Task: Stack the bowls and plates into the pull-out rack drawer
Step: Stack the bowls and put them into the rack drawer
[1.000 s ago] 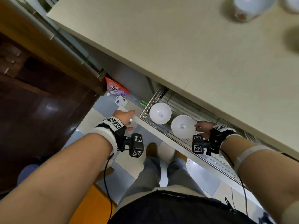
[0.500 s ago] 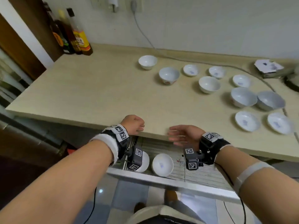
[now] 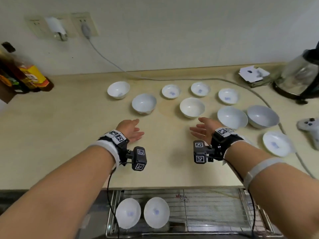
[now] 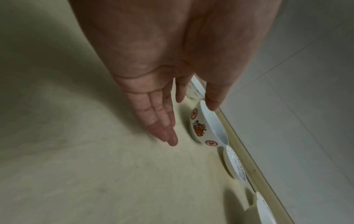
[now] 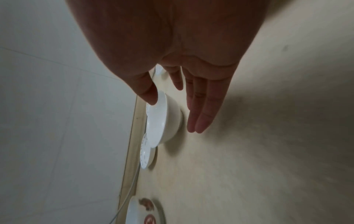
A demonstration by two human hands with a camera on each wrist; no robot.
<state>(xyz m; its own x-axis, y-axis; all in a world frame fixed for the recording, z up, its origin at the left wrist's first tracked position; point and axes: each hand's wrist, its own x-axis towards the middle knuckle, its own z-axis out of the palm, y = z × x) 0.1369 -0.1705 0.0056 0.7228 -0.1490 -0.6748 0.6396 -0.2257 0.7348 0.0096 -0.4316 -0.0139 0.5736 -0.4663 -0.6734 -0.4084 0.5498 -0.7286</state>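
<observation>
Several white bowls and small plates stand on the beige counter. My left hand hovers open, fingers straight, just short of a bowl with red decoration. My right hand is open too, close to a plain white bowl. Neither hand holds anything. Below the counter edge the wire rack drawer is pulled out, with two white plates standing at its left end.
Bottles stand at the counter's back left. A glass kettle and a paper-covered box are at the back right, a white controller at the right edge. A grey cable crosses the counter's back.
Both hands have risen from the drawer to above the counter and reached forward toward the bowls. The view has tilted up from the floor and drawer to the counter.
</observation>
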